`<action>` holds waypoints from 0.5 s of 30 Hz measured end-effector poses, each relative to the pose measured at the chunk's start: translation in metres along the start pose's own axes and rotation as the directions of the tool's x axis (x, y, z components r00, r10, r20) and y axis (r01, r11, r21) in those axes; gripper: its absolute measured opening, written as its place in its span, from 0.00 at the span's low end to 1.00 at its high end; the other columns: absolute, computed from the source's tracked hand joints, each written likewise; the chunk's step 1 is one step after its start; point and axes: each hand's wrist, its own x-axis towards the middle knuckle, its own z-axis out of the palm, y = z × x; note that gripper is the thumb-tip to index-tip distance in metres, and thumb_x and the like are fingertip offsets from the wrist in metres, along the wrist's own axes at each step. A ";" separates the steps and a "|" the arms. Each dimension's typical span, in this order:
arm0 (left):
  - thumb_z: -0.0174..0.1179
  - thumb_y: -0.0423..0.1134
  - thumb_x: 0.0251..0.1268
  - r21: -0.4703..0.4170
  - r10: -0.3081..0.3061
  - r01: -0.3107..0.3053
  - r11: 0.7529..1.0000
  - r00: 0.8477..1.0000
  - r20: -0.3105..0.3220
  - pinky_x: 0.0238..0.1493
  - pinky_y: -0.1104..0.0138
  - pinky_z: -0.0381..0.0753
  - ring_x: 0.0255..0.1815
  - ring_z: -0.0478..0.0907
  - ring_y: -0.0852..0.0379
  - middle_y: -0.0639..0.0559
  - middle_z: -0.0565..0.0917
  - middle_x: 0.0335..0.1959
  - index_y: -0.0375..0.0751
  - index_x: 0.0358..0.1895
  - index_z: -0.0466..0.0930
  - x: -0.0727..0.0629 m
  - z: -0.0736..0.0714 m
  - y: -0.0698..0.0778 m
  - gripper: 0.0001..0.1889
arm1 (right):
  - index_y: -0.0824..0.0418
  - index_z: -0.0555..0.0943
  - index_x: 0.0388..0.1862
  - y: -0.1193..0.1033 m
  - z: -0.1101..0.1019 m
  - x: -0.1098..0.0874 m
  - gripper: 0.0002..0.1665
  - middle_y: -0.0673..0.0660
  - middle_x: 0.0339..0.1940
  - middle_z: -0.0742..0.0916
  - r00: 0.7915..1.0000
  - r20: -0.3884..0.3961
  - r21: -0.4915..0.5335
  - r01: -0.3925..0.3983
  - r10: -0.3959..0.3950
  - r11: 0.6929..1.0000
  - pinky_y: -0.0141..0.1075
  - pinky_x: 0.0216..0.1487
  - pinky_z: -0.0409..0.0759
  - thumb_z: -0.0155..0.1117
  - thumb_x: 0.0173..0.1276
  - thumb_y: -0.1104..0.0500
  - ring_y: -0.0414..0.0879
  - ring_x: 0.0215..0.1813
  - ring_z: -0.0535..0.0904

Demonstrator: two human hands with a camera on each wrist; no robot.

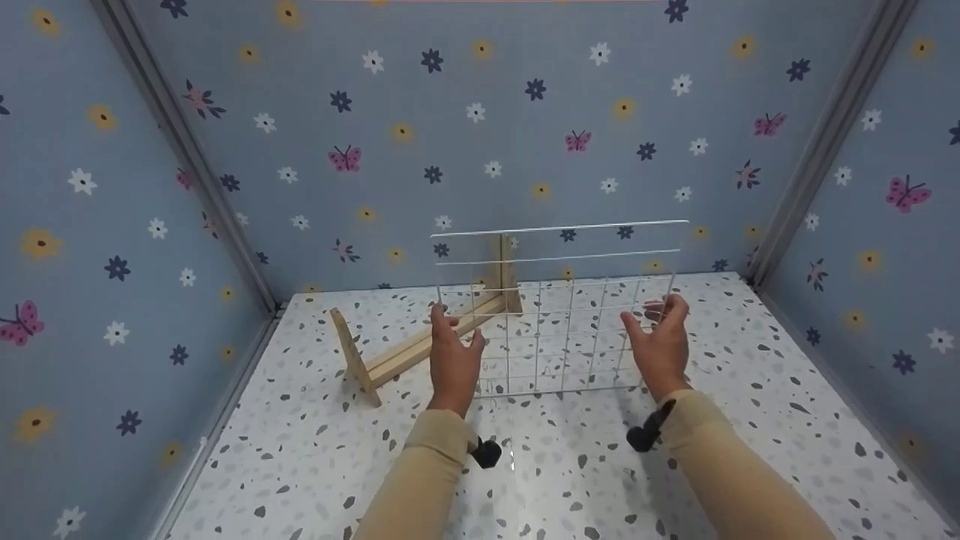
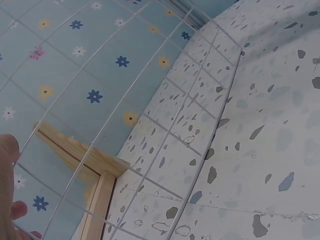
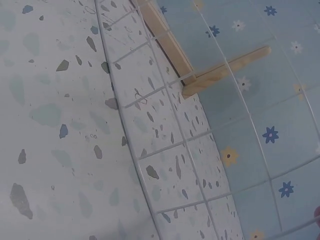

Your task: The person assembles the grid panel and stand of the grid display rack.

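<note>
Both hands hold a white wire grid panel [image 1: 559,228] by its two side edges, tilted above the speckled tabletop. My left hand [image 1: 454,367] grips its left side, fingers around the edge wire and thumb toward the middle. On the opposite side, my right hand [image 1: 661,345] grips the right edge in the same way. Behind the panel, a wooden stand [image 1: 405,364] rests on the table, with a long bar between two end pieces; the panel's wires partly cross it. The left wrist view shows the grid's wires [image 2: 122,98] and a bit of the left fingers [image 2: 7,150].
The speckled white tabletop [image 1: 555,480] is bounded by flowered blue walls at the back [image 1: 510,135], left [image 1: 90,247] and right [image 1: 892,247]. Grey metal posts [image 1: 187,157] stand in the corners. Each wrist carries a black camera mount [image 1: 487,454].
</note>
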 end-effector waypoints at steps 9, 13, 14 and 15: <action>0.63 0.41 0.73 -0.001 -0.021 0.021 1.000 1.000 -0.008 0.33 0.59 0.76 0.35 0.78 0.53 0.45 0.72 0.63 0.48 0.80 0.44 -0.002 0.002 -0.001 0.42 | 0.61 0.59 0.74 -0.018 0.008 -0.013 0.45 0.63 0.71 0.67 0.968 -0.212 -0.065 0.122 -0.133 0.990 0.52 0.73 0.63 0.71 0.68 0.47 0.56 0.73 0.64; 0.63 0.41 0.72 0.000 -0.009 0.009 1.000 1.000 -0.014 0.33 0.59 0.76 0.34 0.77 0.53 0.46 0.72 0.62 0.48 0.80 0.44 -0.002 0.003 -0.001 0.42 | 0.63 0.63 0.70 -0.027 0.018 -0.025 0.42 0.64 0.66 0.70 0.937 -0.261 -0.094 0.216 -0.233 0.972 0.51 0.66 0.67 0.72 0.67 0.47 0.57 0.66 0.68; 0.63 0.41 0.72 0.002 -0.005 0.005 1.000 1.000 -0.014 0.32 0.60 0.76 0.34 0.77 0.53 0.46 0.72 0.62 0.47 0.80 0.44 -0.002 0.003 -0.001 0.42 | 0.63 0.64 0.69 -0.028 0.021 -0.029 0.41 0.63 0.64 0.71 0.938 -0.255 -0.076 0.224 -0.236 0.972 0.50 0.64 0.69 0.72 0.67 0.47 0.56 0.64 0.69; 0.63 0.41 0.72 0.000 -0.001 0.001 1.000 1.000 -0.011 0.31 0.59 0.75 0.32 0.76 0.53 0.45 0.72 0.62 0.47 0.80 0.44 -0.002 0.003 -0.001 0.42 | 0.63 0.64 0.69 -0.030 0.024 -0.033 0.40 0.62 0.62 0.73 0.943 -0.243 -0.049 0.220 -0.225 0.974 0.49 0.60 0.70 0.71 0.68 0.47 0.55 0.62 0.70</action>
